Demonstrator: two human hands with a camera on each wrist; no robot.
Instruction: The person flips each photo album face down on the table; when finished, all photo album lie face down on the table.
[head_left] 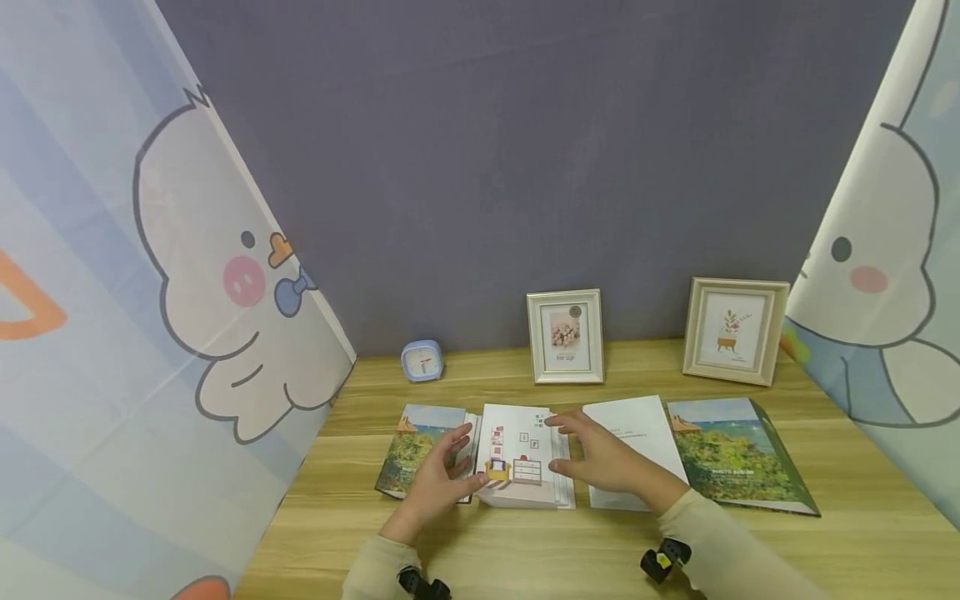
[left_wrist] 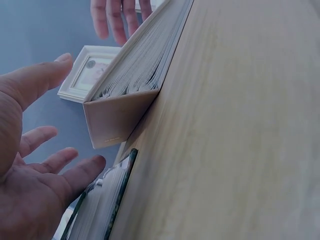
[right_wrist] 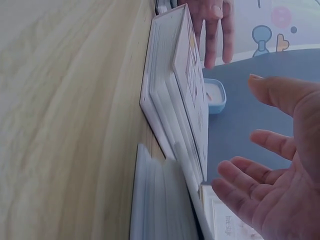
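Note:
A thick white photo album with a drawing of furniture on its cover lies on the table between the two hands. My left hand hovers at its left side, fingers spread and relaxed, thumb tip near the cover's edge. Above its right side is my right hand, fingers loosely bent and apart. Neither hand holds anything. In the left wrist view the album's spine faces the left palm, with a gap between. The right wrist view shows the page edges of the album.
A landscape-covered album lies to the left, partly behind the left hand. To the right are a plain white album and another landscape-covered album. Behind stand a small blue clock, a photo frame and a larger frame.

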